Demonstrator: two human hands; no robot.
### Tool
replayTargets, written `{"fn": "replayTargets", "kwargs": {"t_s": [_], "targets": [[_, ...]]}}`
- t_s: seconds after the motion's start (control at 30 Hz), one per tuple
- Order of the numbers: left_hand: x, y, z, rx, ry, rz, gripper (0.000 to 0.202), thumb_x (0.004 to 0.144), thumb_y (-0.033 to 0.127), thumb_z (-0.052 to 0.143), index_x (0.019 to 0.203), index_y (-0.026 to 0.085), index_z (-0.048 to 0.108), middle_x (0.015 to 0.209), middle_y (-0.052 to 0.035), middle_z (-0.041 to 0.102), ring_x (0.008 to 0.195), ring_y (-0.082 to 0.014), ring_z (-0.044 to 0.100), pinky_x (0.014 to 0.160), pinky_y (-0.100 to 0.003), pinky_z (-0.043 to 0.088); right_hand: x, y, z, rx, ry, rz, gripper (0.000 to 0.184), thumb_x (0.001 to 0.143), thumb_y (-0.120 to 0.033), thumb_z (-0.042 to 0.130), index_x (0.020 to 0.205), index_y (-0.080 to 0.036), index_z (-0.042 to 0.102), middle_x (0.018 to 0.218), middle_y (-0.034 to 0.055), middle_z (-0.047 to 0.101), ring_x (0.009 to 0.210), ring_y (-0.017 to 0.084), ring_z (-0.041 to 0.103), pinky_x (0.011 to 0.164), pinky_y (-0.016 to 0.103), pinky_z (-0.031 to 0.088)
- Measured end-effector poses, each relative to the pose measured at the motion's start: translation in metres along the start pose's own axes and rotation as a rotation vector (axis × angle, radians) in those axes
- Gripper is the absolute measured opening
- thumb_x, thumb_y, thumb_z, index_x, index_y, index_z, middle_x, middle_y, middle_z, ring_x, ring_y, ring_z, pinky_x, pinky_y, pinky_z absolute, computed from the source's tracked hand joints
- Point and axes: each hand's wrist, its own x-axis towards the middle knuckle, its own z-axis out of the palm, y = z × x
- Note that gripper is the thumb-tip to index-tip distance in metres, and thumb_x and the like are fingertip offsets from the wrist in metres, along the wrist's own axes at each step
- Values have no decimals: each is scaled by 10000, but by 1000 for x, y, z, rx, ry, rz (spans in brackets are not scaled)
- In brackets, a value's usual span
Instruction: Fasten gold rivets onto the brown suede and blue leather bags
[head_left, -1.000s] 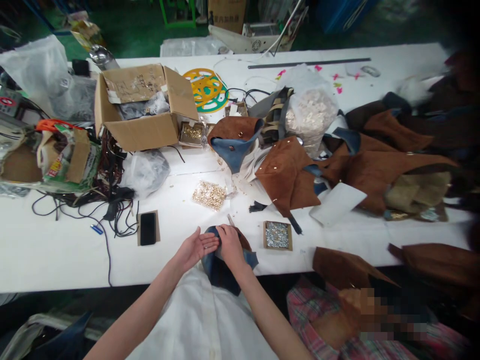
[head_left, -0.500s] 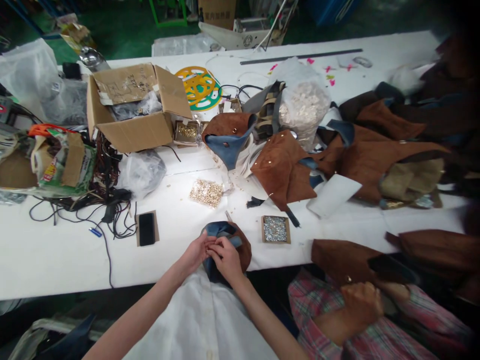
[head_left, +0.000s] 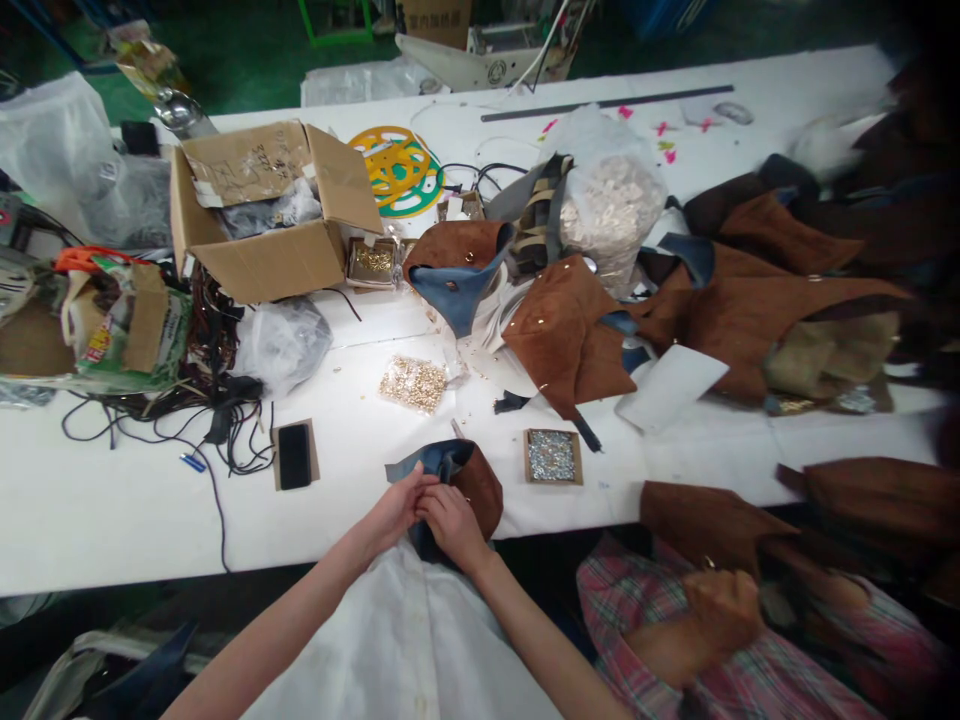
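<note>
A brown suede bag piece with a blue lining [head_left: 482, 490] lies at the table's near edge, against my body. On its left side my left hand [head_left: 409, 497] is closed, thumb and fingers pinching the blue lining. My right hand [head_left: 448, 520] meets it there, its fingers bent and pressed together at the same spot. Whatever small part sits between the right fingertips is hidden. Beyond the bag lies a clear packet of small gold fittings [head_left: 412, 383]. To the right stands a small box of silver fittings [head_left: 553, 456].
A phone [head_left: 294, 456] and tangled black cords lie to the left, below an open cardboard box [head_left: 262, 245]. More brown suede pieces [head_left: 570, 325] spread across the right. A co-worker's hand [head_left: 724, 610] holds brown suede at the near right.
The blue lining has shifted, and a flap of it now sticks out left of my hands. My hands stay together at nearly the same place. The co-worker's suede piece has moved slightly right.
</note>
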Motion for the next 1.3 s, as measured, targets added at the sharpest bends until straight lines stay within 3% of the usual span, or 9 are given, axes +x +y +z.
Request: {"fn": "replayTargets", "kwargs": {"t_s": [0.23, 0.43, 0.53, 0.67, 0.83, 0.93, 1.03, 1.2, 1.3], "targets": [[6, -6, 11, 159, 10, 60, 673, 956, 763, 684, 1127, 114, 743, 1017, -106, 717, 879, -166, 664, 732, -239, 495, -5, 3, 5, 142, 43, 118, 175, 1115, -255, 513, 1151, -201, 675, 1229, 123, 723, 1198, 260, 657, 1027, 432, 545], [10, -8, 17, 479, 111, 81, 760, 943, 837, 614, 1218, 135, 715, 1238, -138, 730, 1095, -255, 689, 916, -361, 555, -35, 2, 7, 295, 142, 444, 194, 1137, -293, 454, 1143, -232, 639, 1076, 66, 742, 993, 204, 719, 907, 348, 575], [19, -4, 15, 638, 134, 67, 801, 964, 864, 522, 1255, 140, 704, 1362, -167, 716, 1178, -308, 695, 943, -404, 563, -38, 9, 20, 172, -36, 368, 244, 1123, -262, 443, 1223, -204, 658, 1160, 104, 760, 1085, 228, 736, 940, 357, 591], [24, 3, 19, 1077, 143, 193, 676, 1066, 753, 382, 1125, 175, 729, 1128, -136, 787, 1115, -311, 722, 1003, -428, 536, -23, 16, 33, -156, -282, 252, 397, 1035, -110, 457, 1365, -143, 675, 1311, 181, 756, 1200, 285, 723, 1080, 438, 566], [4, 9, 33, 1699, 263, 379, 367, 1087, 425, 534, 1270, 140, 673, 1153, -177, 756, 1087, -333, 726, 935, -424, 541, -5, 19, 27, -611, -355, 623, 387, 1040, -100, 405, 1276, -71, 710, 1330, 341, 705, 1013, 329, 776, 878, 465, 601], [-9, 6, 39, 2035, 326, 428, 266, 1005, 263, 668, 1217, 102, 676, 1150, -194, 724, 1093, -367, 689, 918, -458, 545, 6, 24, 22, -653, -356, 731, 405, 1021, -49, 353, 1215, -47, 708, 1229, 334, 726, 889, 310, 775, 730, 401, 586], [-13, 5, 41, 2165, 361, 488, 287, 986, 258, 714, 1223, 104, 665, 1126, -180, 702, 1072, -376, 664, 917, -491, 546, 18, 32, 23, -599, -336, 632, 396, 1020, -42, 369, 1226, -104, 701, 1174, 236, 747, 986, 306, 746, 751, 382, 578], [-10, 13, 39, 2179, 383, 472, 310, 1050, 132, 545, 1355, 109, 593, 1141, -151, 680, 1055, -312, 673, 885, -422, 543, 27, 46, 32, -316, -335, 193, 280, 1047, -124, 486, 1167, -155, 737, 1187, 145, 773, 1208, 288, 655, 1190, 470, 444], [-12, 19, 36, 2178, 346, 496, 280, 1040, 59, 483, 1265, 158, 617, 1153, -117, 655, 1058, -272, 657, 876, -383, 533, 25, 58, 38, -195, -342, 244, 272, 1056, -140, 501, 1075, -184, 768, 1109, 99, 807, 1149, 235, 674, 1262, 418, 347]]}}
